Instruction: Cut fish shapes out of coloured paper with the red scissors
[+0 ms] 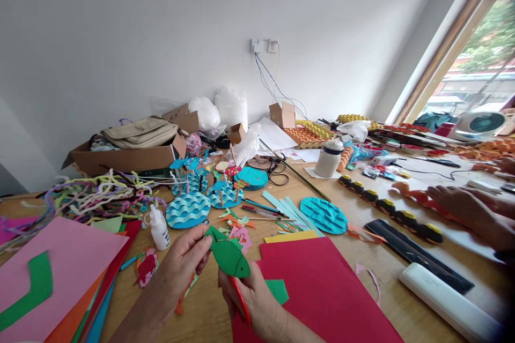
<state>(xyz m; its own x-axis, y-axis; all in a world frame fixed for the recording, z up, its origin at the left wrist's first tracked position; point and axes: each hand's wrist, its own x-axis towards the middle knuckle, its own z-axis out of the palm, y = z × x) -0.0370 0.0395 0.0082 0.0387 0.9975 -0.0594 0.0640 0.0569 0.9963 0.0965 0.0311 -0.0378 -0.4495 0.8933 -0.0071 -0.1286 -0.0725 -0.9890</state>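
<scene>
My left hand [187, 254] pinches the tail end of a green paper fish [230, 254], which has a drawn eye and gill line. At the fish's head is my right hand [259, 292], its fingers closed around red-handled scissors [240, 303]; the blades are hidden. Under my right hand lies red paper [322, 284] with a green scrap [277, 290] on it. Coloured paper cuttings [237, 222] are scattered just beyond the fish. A white glue bottle [160, 229] stands upright beyond my left hand, near a small red paper cut-out [147, 268].
Pink paper [68, 257] tops a stack at left, below tangled pipe cleaners [100, 193]. Blue wave-patterned discs [188, 211] and a lidded jar [329, 159] stand farther back. At right are a white case [446, 300], a black-and-yellow egg-carton strip [386, 209] and another person's hands [462, 209].
</scene>
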